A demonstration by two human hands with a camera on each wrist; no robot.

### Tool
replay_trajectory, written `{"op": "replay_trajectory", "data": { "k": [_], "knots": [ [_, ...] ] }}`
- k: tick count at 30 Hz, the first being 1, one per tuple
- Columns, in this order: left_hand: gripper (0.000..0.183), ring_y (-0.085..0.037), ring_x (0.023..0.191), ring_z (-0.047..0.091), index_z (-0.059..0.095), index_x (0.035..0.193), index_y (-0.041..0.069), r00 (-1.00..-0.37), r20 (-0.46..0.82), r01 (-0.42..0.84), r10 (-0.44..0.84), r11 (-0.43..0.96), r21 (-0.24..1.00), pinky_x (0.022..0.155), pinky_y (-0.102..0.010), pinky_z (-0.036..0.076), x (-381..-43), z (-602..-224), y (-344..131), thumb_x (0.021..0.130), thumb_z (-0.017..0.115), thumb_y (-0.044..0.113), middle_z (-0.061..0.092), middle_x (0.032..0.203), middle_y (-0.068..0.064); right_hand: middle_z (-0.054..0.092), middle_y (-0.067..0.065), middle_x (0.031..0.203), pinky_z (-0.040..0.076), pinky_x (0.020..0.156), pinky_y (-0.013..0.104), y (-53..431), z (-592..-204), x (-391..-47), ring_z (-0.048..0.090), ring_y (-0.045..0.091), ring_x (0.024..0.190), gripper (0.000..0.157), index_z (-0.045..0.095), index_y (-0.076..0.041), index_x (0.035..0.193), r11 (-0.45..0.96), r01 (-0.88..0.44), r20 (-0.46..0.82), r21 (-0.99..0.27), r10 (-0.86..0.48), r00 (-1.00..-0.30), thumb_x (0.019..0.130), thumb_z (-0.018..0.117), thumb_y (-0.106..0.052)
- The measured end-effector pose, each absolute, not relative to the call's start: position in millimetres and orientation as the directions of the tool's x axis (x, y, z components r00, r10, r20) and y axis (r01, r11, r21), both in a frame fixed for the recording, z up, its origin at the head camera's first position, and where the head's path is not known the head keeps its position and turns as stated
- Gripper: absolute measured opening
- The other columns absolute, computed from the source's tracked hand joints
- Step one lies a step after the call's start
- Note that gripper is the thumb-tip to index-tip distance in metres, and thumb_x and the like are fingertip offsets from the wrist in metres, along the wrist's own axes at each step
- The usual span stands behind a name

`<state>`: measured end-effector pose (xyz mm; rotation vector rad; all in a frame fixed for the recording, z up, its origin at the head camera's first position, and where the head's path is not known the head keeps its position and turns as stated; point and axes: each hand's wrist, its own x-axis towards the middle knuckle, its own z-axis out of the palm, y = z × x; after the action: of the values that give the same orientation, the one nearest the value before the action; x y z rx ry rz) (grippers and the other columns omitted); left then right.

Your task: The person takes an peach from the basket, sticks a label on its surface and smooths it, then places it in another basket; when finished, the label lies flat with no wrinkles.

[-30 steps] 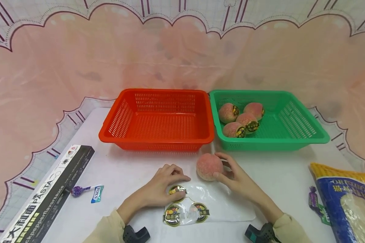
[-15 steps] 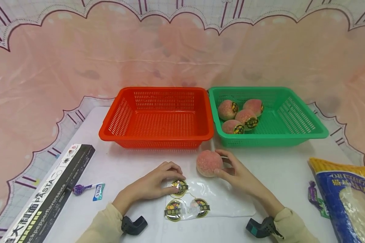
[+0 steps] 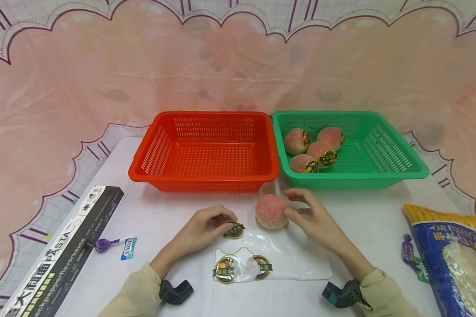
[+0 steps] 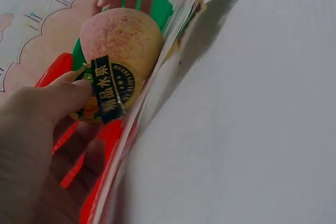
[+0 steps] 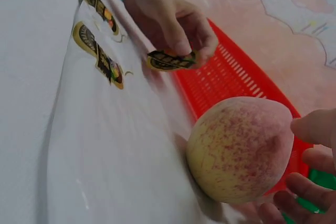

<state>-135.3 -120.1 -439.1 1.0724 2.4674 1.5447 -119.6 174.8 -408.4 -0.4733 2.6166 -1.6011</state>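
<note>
A round black-and-gold fruit sticker (image 3: 235, 230) is pinched by my left hand (image 3: 204, 229), its thumb on the sticker's printed face in the left wrist view. Just right of it a pink peach (image 3: 271, 211) rests on the table at the far edge of a glossy white backing sheet (image 3: 297, 259). My right hand (image 3: 317, 222) is beside the peach, thumb tip at its side and fingers spread away from it. Two more stickers, a left one (image 3: 225, 269) and a right one (image 3: 259, 267), lie on the sheet's left part.
A red basket (image 3: 206, 177) stands behind the hands. To its right, a green basket (image 3: 361, 176) holds several stickered peaches (image 3: 322, 153). A pasta box (image 3: 63, 255), lollipop (image 3: 101, 245) and small candy (image 3: 128, 248) lie left; a pasta bag (image 3: 456, 259) and wrapped candy (image 3: 407, 253) lie right.
The sticker under my left hand has come off the sheet and moved up and away from the other two. My right fingers have loosened from the peach, which stays in place.
</note>
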Motion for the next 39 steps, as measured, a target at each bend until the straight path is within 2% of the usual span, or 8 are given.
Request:
{"op": "replay_trajectory", "data": {
  "k": [4,7,14,20,27,32,36,39],
  "knots": [
    [0.025,-0.010,0.076,0.057,0.058,0.103,0.006,-0.794,0.285,0.463,0.537,0.230,0.856,0.066,-0.023,0.051,-128.4,-421.9,-105.6,0.078,0.065,0.009,0.062,0.089,-0.002,0.053,0.003,0.113,0.047,0.081,0.026,176.0,-404.3,-119.3,0.050,0.014,0.102,0.035,0.048,-0.013,0.117,0.425,-0.253,0.164,-0.869,-0.235,-0.958,0.085,0.058,-0.021],
    [0.027,-0.009,0.072,0.056,0.058,0.102,0.004,-0.791,0.286,0.459,0.541,0.215,0.862,0.062,-0.022,0.050,-126.0,-413.6,-92.5,0.076,0.067,0.008,0.060,0.084,-0.003,0.058,-0.002,0.098,0.047,0.071,0.022,174.6,-403.1,-117.2,0.053,0.010,0.086,0.023,0.054,-0.015,0.108,0.429,-0.297,0.197,-0.853,-0.262,-0.945,0.085,0.058,-0.018],
    [0.029,-0.005,0.069,0.056,0.057,0.104,0.009,-0.692,0.376,0.559,0.616,0.128,0.820,0.059,-0.020,0.051,-134.4,-419.6,-65.9,0.077,0.067,0.013,0.062,0.087,-0.001,0.058,-0.009,0.079,0.045,0.059,0.019,165.2,-401.6,-107.8,0.052,0.005,0.068,0.015,0.056,-0.021,0.098,0.441,-0.467,0.222,-0.767,-0.501,-0.837,0.084,0.060,-0.024],
    [0.028,-0.004,0.065,0.053,0.056,0.103,0.012,-0.650,0.427,0.603,0.629,0.084,0.793,0.054,-0.017,0.047,-137.6,-408.1,-51.1,0.078,0.067,0.015,0.061,0.085,0.002,0.059,-0.006,0.075,0.044,0.057,0.019,163.2,-396.6,-105.6,0.051,0.003,0.064,0.007,0.056,-0.023,0.093,0.450,-0.485,0.214,-0.750,-0.529,-0.821,0.086,0.056,-0.025],
    [0.027,-0.003,0.062,0.056,0.057,0.103,0.021,-0.748,0.341,0.529,0.569,0.203,0.824,0.054,-0.019,0.047,-136.3,-411.2,-46.3,0.079,0.066,0.029,0.060,0.078,0.009,0.060,0.000,0.072,0.045,0.058,0.021,155.2,-371.9,-98.9,0.050,0.005,0.061,0.007,0.057,-0.011,0.083,0.473,-0.476,0.279,-0.742,-0.428,-0.860,0.083,0.059,-0.004],
    [0.015,-0.015,0.051,0.057,0.060,0.093,0.017,-0.801,0.240,0.398,0.548,0.189,0.898,0.044,-0.023,0.047,-133.2,-414.7,-46.6,0.081,0.064,0.025,0.064,0.072,-0.004,0.060,0.002,0.072,0.044,0.059,0.021,159.2,-379.6,-102.3,0.050,0.006,0.063,0.004,0.058,-0.010,0.081,0.499,-0.407,0.234,-0.765,-0.373,-0.898,0.084,0.058,-0.007],
    [0.021,-0.019,0.050,0.056,0.056,0.101,0.015,-0.810,0.242,0.370,0.534,0.146,0.918,0.042,-0.024,0.046,-133.8,-416.8,-45.1,0.082,0.062,0.022,0.064,0.071,-0.008,0.060,0.001,0.072,0.044,0.059,0.021,165.7,-395.8,-108.7,0.051,0.006,0.064,0.005,0.058,-0.013,0.082,0.497,-0.391,0.216,-0.774,-0.373,-0.902,0.086,0.057,-0.013],
    [0.028,-0.014,0.052,0.056,0.051,0.108,0.016,-0.811,0.267,0.395,0.521,0.151,0.906,0.047,-0.023,0.047,-134.8,-417.7,-44.1,0.083,0.062,0.021,0.063,0.071,-0.004,0.060,-0.002,0.071,0.044,0.058,0.020,169.3,-404.9,-112.8,0.050,0.005,0.063,0.005,0.058,-0.018,0.082,0.508,-0.390,0.209,-0.768,-0.377,-0.902,0.086,0.057,-0.019]
  ]
}}
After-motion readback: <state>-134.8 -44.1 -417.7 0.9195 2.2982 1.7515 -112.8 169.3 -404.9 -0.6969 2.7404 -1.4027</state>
